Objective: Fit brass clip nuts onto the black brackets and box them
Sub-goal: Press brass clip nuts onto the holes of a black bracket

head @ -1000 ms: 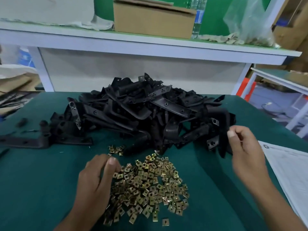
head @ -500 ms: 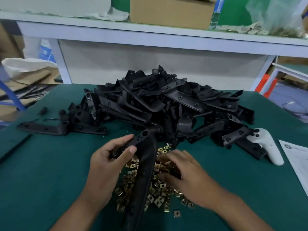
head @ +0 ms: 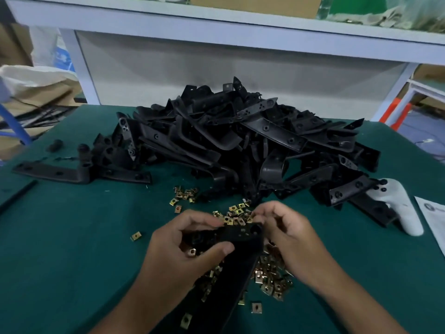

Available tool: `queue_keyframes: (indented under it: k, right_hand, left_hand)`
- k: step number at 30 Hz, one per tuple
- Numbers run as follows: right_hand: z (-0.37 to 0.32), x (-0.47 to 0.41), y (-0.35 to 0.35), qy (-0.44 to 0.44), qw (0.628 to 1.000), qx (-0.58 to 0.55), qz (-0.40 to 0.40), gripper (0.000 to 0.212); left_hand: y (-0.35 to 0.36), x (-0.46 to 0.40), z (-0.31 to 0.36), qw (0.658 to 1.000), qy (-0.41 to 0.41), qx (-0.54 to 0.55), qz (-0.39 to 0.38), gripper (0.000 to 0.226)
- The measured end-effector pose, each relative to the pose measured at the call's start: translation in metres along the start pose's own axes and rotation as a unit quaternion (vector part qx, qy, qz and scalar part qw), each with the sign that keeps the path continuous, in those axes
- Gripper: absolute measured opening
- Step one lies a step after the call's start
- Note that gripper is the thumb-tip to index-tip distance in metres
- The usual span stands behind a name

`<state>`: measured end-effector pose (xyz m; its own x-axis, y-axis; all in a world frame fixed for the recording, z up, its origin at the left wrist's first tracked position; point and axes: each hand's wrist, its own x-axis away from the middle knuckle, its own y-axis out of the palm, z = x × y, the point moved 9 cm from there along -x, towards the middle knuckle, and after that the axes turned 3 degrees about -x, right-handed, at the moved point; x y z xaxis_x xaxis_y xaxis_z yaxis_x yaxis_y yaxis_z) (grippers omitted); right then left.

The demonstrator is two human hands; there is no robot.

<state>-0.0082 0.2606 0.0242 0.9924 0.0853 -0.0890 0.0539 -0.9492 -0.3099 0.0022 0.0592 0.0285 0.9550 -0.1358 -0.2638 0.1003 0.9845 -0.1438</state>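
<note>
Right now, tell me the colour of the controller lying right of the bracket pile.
White, with small dark buttons; the controller shows in the head view.

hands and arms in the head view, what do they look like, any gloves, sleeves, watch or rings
Both are bare. The left hand and right hand wear no gloves, and no rings show on the fingers in view. Both forearms are uncovered down to the bottom edge of the frame: no sleeve, watch or wristband appears. The fingernails look short and unpainted. Anything above the forearms lies outside the picture.
</note>
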Motion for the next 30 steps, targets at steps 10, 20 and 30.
queue_keyframes:
  k: [10, 20, 30]
  right_hand:
    - [0.013, 0.003, 0.015, 0.132, 0.924, -0.352, -0.072, 0.016]
    - [0.002, 0.005, 0.015, 0.060, 0.972, -0.209, -0.090, 0.011]
    - [-0.004, 0.013, 0.020, 0.065, 0.977, -0.154, -0.133, 0.018]
  left_hand:
    - [0.020, 0.004, 0.000, 0.996, 0.021, -0.068, -0.056, 0.043]
    - [0.025, 0.004, -0.003, 0.994, 0.006, -0.073, -0.075, 0.045]
    - [0.024, 0.007, -0.002, 0.994, 0.020, -0.074, -0.072, 0.054]
